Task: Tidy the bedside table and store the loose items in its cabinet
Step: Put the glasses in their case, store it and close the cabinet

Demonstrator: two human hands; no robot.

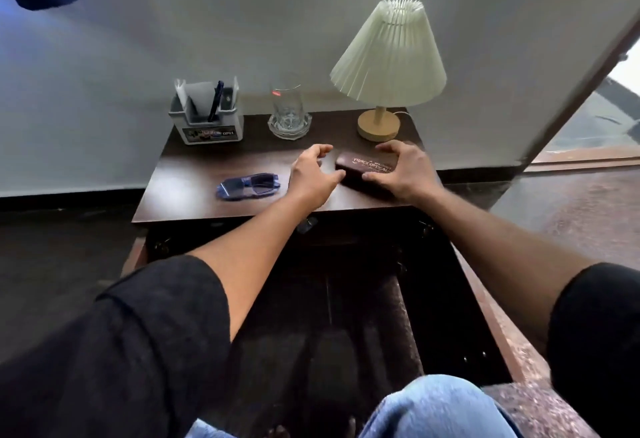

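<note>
We see 2 hands over the dark wooden bedside table (194, 174). Right hand (405, 169) is curled round the brown rectangular glasses case with gold lettering (369, 164), which lies flat at the table's front right. Left hand (313, 174) is cupped at the case's left end, thumb touching; whether it grips, we can't tell. Blue translucent sunglasses (247, 186) lie left of that hand, apart.

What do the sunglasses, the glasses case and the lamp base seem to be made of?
Sunglasses: probably glossy plastic; the blue frame is translucent.
Glasses case: perhaps leatherette; dark brown, gold printed lettering.
Lamp base: likely matte pale wood; light tan, unpainted look.
</note>
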